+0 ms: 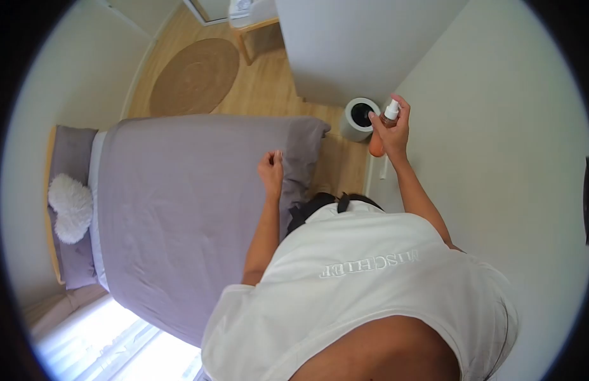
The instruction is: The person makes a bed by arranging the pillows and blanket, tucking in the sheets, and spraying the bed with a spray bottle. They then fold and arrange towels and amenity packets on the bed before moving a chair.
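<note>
My right hand (399, 134) is wrapped round a spray bottle (377, 145) with a white pump top and orange contents. The bottle is tilted, with its top near my fingertips, beside the white wall. Over the bed's edge, my left hand (270, 171) is closed, its fingers curled in, and no object shows in it. Below that hand lies the mauve bedspread (193, 190). A round pale bin (353, 132) with a dark inside stands on the floor just left of the bottle.
A grey-white cabinet (345, 51) rises behind the bin. On the wooden floor (269, 86) lies a round brown rug (196, 76), near a wooden-legged seat (245, 47). A fluffy white cushion (71, 209) rests at the bed's head. Bright window light enters at lower left.
</note>
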